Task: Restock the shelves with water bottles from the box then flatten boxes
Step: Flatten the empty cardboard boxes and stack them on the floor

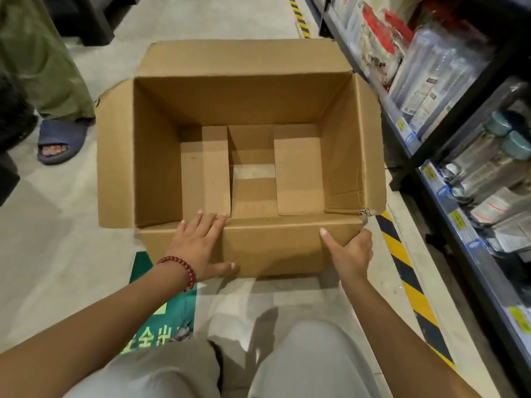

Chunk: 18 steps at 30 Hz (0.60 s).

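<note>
- Even, fairly bright indoor light falls from overhead.
- Soft shadows pool inside the box [244, 156] and on the floor [51, 225] by the knees.
- Glare glints off the plastic packs on the shelves [448, 173].
- Wide-angle bending curves the shelves and stretches the forearms near the edges.
- Shelf goods at right look smeared and soft; the centre is sharper.

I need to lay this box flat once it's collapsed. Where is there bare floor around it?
Bare grey concrete floor lies left of the open brown cardboard box, between it and the blue sandalled foot. More lies beyond the far flap. On the right it is crowded: the dark metal shelving stands close, with only the yellow-black striped tape between.
</note>
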Motion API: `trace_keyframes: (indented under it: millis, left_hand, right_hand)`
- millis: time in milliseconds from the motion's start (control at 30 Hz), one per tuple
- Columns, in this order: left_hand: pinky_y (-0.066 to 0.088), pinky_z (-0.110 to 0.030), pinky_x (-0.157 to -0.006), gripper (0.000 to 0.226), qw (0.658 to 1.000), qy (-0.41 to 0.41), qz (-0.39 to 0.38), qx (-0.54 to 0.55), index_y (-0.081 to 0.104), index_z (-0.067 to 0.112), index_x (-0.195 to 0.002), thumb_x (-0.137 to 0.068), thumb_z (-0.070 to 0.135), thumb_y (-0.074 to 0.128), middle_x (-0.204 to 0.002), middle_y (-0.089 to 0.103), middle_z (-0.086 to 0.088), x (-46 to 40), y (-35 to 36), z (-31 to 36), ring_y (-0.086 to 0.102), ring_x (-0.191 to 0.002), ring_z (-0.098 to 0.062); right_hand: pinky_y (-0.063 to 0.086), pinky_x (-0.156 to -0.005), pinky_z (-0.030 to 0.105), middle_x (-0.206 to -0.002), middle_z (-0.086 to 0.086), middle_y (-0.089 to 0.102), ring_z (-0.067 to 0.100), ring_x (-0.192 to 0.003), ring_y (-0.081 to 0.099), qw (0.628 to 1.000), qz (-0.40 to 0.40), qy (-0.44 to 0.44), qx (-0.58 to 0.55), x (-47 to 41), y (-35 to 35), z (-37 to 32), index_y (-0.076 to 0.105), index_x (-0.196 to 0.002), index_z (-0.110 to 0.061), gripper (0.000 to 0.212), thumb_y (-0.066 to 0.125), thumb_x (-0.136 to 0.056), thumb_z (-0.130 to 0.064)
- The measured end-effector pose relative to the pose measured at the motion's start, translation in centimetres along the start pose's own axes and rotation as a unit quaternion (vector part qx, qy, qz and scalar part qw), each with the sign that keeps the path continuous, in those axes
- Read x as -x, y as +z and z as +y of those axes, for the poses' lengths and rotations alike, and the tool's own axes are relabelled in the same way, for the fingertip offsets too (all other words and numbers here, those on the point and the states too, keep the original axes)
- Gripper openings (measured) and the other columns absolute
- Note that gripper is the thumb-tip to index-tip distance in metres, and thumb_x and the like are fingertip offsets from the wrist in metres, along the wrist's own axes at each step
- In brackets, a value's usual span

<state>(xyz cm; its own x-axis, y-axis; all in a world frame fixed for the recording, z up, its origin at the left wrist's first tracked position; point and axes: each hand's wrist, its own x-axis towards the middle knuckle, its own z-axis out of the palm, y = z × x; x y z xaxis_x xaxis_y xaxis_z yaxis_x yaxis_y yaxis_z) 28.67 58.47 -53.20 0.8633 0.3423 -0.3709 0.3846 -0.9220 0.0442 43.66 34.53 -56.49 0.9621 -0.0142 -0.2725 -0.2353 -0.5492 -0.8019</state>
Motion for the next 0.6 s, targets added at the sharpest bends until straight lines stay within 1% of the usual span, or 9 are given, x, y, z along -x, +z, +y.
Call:
trace_keyframes:
  millis: [67,133,200,267,433,533,600]
  left_hand:
    - [-0.003,-0.044,-0.117,0.118,1.0,0.005,-0.021,0.001,-0.018,0.029,-0.147,-0.069,0.076,0.056,-0.158,-0.013,0.003,0.4,0.4,-0.1,-0.013,-0.145,-0.021]
    - [-0.006,-0.042,-0.115,0.127,0.999,0.015,-0.027,-0.019,-0.024,0.027,-0.146,-0.064,0.076,0.061,-0.157,-0.019,0.002,0.8,1.0,-0.2,-0.016,-0.144,-0.022]
    - [-0.009,-0.042,-0.113,0.135,0.998,0.02,-0.036,-0.042,-0.029,0.025,-0.143,-0.061,0.075,0.065,-0.155,-0.024,0.0,1.2,1.5,-0.2,-0.02,-0.143,-0.024]
    - [-0.01,-0.044,-0.113,0.14,0.997,0.018,-0.053,-0.061,-0.032,0.022,-0.142,-0.059,0.073,0.068,-0.154,-0.027,-0.003,1.5,1.8,-0.1,-0.023,-0.142,-0.026]
    - [-0.005,-0.044,-0.115,0.139,0.996,-0.004,-0.068,-0.063,-0.03,0.021,-0.143,-0.06,0.069,0.071,-0.154,-0.027,-0.004,0.6,2.3,0.0,-0.021,-0.143,-0.027]
    - [0.001,-0.043,-0.118,0.134,0.995,-0.021,-0.074,-0.07,-0.027,0.018,-0.145,-0.064,0.071,0.066,-0.155,-0.024,-0.005,0.5,2.8,0.1,-0.017,-0.144,-0.027]
    - [0.002,-0.041,-0.119,0.127,0.996,-0.021,-0.067,-0.061,-0.024,0.017,-0.147,-0.069,0.072,0.061,-0.156,-0.024,-0.005,0.9,3.3,0.2,-0.017,-0.144,-0.026]
  right_hand:
    - [0.036,-0.102,0.047,-0.136,0.013,0.041,0.032,-0.128,0.033,0.999,0.041,0.007,0.036,0.8,0.0,0.5,0.034,-0.134,-0.005,0.086,0.074,-0.073,-0.049]
    - [0.034,-0.101,0.051,-0.135,0.013,0.043,0.032,-0.128,0.034,0.996,0.067,0.025,0.054,1.5,-0.2,0.9,0.038,-0.132,-0.005,0.086,0.075,-0.07,-0.052]
    - [0.033,-0.1,0.052,-0.136,0.013,0.043,0.032,-0.129,0.034,0.994,0.07,0.044,0.071,2.0,-0.3,1.3,0.039,-0.132,-0.006,0.087,0.075,-0.069,-0.054]
    - [0.035,-0.098,0.052,-0.136,0.013,0.043,0.032,-0.129,0.034,0.993,0.058,0.055,0.092,2.2,-0.3,1.7,0.039,-0.132,-0.006,0.088,0.074,-0.069,-0.057]
    - [0.039,-0.093,0.05,-0.133,0.014,0.047,0.032,-0.125,0.039,0.988,0.033,0.063,0.135,1.2,0.4,1.4,0.042,-0.127,-0.005,0.083,0.071,-0.071,-0.06]
    - [0.041,-0.091,0.05,-0.13,0.014,0.049,0.032,-0.123,0.04,0.987,0.028,0.081,0.136,0.8,2.0,1.2,0.044,-0.125,-0.005,0.082,0.074,-0.069,-0.058]
    - [0.041,-0.089,0.05,-0.128,0.014,0.05,0.033,-0.122,0.041,0.986,0.023,0.093,0.136,0.5,3.5,0.8,0.045,-0.124,-0.004,0.081,0.074,-0.07,-0.057]
